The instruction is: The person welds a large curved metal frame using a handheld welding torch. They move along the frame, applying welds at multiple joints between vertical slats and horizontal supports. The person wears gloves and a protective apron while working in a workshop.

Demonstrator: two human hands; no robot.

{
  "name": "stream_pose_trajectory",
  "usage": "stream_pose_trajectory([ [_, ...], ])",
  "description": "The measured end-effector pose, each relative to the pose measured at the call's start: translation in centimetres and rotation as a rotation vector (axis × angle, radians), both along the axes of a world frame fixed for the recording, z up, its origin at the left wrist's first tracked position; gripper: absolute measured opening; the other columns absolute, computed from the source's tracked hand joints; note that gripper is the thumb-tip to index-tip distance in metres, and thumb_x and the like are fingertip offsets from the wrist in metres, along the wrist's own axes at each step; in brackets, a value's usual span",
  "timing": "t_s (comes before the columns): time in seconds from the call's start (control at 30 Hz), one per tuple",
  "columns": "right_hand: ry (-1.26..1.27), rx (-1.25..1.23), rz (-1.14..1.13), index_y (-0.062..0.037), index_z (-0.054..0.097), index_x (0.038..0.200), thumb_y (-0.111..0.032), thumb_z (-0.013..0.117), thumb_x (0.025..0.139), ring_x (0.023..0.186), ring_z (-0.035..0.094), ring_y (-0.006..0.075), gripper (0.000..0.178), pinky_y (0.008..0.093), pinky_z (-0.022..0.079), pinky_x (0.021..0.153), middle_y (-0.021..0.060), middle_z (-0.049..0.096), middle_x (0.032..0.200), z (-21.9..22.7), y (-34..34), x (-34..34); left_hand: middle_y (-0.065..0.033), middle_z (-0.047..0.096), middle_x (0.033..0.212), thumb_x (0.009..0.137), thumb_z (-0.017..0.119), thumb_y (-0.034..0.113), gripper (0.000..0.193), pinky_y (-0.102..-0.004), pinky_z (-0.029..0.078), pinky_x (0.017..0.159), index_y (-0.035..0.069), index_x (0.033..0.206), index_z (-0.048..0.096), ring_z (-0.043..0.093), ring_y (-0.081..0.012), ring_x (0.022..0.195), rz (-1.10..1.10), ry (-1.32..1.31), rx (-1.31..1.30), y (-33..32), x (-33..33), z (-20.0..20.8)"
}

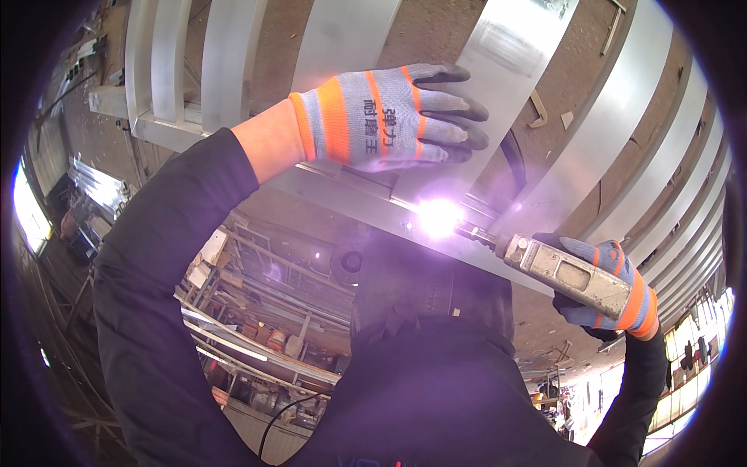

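My right hand (611,288), in a grey and orange work glove, is wrapped round a handheld welding torch (572,274) with a boxy, worn metal body. A blinding violet-white glow (440,219) burns at the torch's nozzle and hides the spot beneath it. That glow sits along a pale metal rail (342,201), where a broad metal slat (510,47) meets it. My left hand (397,117), gloved alike with dark-coated fingers, lies stretched out over the slat, just above the glow. Its fingers are slightly apart and hold nothing; whether the palm touches the metal, I cannot tell.
More parallel metal slats (603,117) run across the view, with brown floor (272,54) showing through the gaps. A bent metal piece (538,109) lies on that floor. Racks with stacked lengths and parts (264,342) stand lower left. A black cable (284,412) loops nearby.
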State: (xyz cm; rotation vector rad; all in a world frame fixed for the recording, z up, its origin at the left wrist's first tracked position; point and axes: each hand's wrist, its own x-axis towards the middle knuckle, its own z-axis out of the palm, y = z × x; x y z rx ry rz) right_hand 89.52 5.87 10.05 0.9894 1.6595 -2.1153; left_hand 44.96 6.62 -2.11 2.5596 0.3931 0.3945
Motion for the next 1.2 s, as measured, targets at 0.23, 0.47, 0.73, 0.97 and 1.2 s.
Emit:
stream_pose_trajectory([
  [0.23, 0.063, 0.101, 0.052, 0.0003, 0.066, 0.163, -0.007, 0.087, 0.085, 0.073, 0.073, 0.0208, 0.08, 0.0347, 0.059, 0.075, 0.003, 0.078, 0.092, -0.1, -0.3, 1.1, -0.0003, 0.078, 0.154, 0.079, 0.092, 0.026, 0.045, -0.0698, 0.05, 0.136, 0.02, 0.123, 0.082, 0.066, -0.0387, 0.155, -0.003, -0.005, -0.012, -0.2, 0.1, -0.3],
  [0.47, 0.068, 0.111, 0.069, 0.001, 0.066, 0.163, -0.005, 0.087, 0.083, 0.077, 0.078, 0.0239, 0.084, 0.0371, 0.062, 0.076, 0.0079, 0.081, 0.095, 0.4, 0.0, 0.8, 0.0008, 0.077, 0.156, 0.077, 0.092, 0.025, 0.053, -0.0693, 0.05, 0.137, 0.022, 0.13, 0.083, 0.066, -0.0376, 0.155, -0.004, 0.026, 0.008, -0.1, 0.2, 0.0],
  [0.73, -0.229, 0.048, -0.012, -0.004, 0.074, 0.156, -0.018, 0.089, 0.095, 0.079, 0.08, 0.0202, 0.064, 0.0328, 0.058, 0.07, 0.0063, 0.082, 0.095, 5.3, -0.4, 4.9, 0.0056, 0.069, 0.171, 0.089, 0.088, 0.027, 0.054, -0.0595, 0.039, 0.147, 0.022, 0.143, 0.083, 0.055, -0.0242, 0.169, -0.048, 0.147, -0.023, 0.1, 0.2, 0.4],
  [0.97, -0.626, 1.008, 0.193, -0.0113, 0.085, 0.127, -0.004, 0.079, 0.089, 0.09, 0.082, 0.0267, 0.039, 0.0378, 0.063, 0.087, 0.0076, 0.084, 0.103, 8.5, -10.0, 16.0, -0.003, 0.071, 0.164, 0.1, 0.077, 0.02, 0.032, -0.0569, 0.042, 0.145, 0.019, 0.131, 0.079, 0.063, -0.0292, 0.158, -0.073, 0.015, 0.053, 0.5, 9.4, 2.1],
  [1.2, -0.333, 0.602, -0.861, 0.0017, 0.079, 0.127, -0.04, 0.078, 0.106, 0.073, 0.073, 0.0166, 0.047, 0.0334, 0.058, 0.068, 0.0085, 0.08, 0.094, -3.5, -19.3, 25.8, -0.0025, 0.056, 0.185, 0.114, 0.061, 0.017, 0.047, -0.0498, 0.03, 0.152, 0.018, 0.16, 0.07, 0.046, -0.0249, 0.176, -0.404, 0.131, 0.115, 2.3, 18.0, 0.0],
])
